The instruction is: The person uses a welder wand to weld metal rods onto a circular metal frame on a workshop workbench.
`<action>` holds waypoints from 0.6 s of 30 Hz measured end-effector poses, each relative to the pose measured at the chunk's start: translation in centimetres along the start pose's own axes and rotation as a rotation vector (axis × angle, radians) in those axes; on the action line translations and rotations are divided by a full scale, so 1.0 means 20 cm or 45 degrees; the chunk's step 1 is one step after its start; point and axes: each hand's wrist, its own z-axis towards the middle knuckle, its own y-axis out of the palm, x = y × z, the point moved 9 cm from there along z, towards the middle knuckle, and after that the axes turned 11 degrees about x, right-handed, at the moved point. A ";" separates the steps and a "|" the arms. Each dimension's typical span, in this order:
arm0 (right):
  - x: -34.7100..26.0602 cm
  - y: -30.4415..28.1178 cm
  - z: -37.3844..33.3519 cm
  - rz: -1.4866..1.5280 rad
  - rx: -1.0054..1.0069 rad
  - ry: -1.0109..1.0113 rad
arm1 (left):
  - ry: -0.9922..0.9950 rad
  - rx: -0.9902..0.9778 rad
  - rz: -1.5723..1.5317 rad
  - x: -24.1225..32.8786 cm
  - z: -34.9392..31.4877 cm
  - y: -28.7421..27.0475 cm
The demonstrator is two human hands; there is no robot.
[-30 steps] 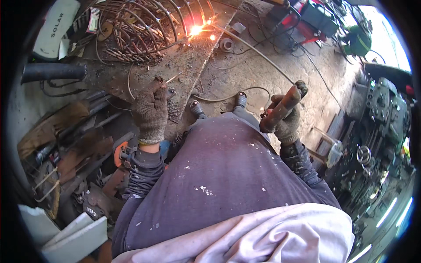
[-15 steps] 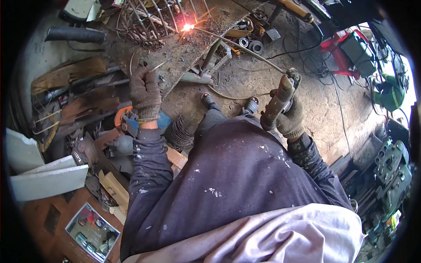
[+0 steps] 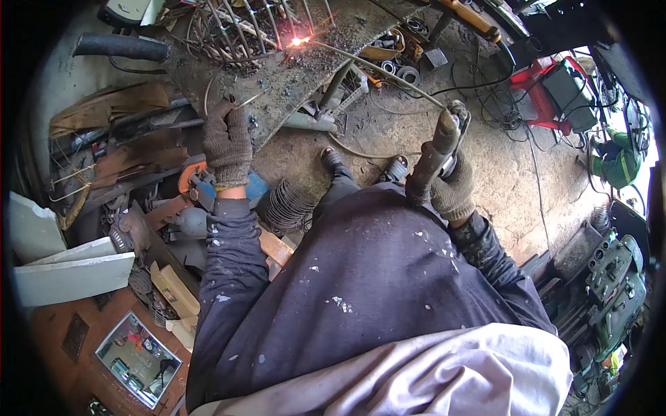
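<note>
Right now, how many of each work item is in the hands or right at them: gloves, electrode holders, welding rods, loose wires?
Knit gloves: 2, on the left hand and the right hand
Electrode holder: 1, in the right hand
Welding rod: 1, running from the holder to the glowing spot
Thin wire: 1, at the left fingers
Total: 5

The left hand [image 3: 227, 144] is resting on the near edge of the metal workbench [image 3: 305, 76], with the wire cage [image 3: 239, 28] standing on the bench behind it and the glowing weld spot [image 3: 298, 41] just beside the cage. To the right, the right hand [image 3: 452, 194] is gripping the electrode holder [image 3: 433, 156], whose rod [image 3: 374, 69] is reaching back and leftward to the weld spot. Both boots [image 3: 364, 166] are standing on the floor between the hands, a coil spring [image 3: 286, 206] is lying just left of them, and the welding machine [image 3: 555, 87] is sitting well off to the right.
</note>
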 end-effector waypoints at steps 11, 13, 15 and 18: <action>-0.07 0.03 0.02 -0.038 -0.012 -0.049 | -0.068 -0.041 0.033 -0.04 -0.02 0.01; -0.09 0.04 0.02 -0.071 -0.016 -0.100 | -0.086 -0.059 0.054 -0.03 -0.01 0.01; -0.07 0.04 0.03 -0.061 0.002 -0.072 | -0.048 -0.034 0.044 -0.03 -0.01 0.01; -0.08 0.04 0.02 -0.009 0.005 -0.098 | 0.007 0.015 0.015 -0.01 0.00 0.00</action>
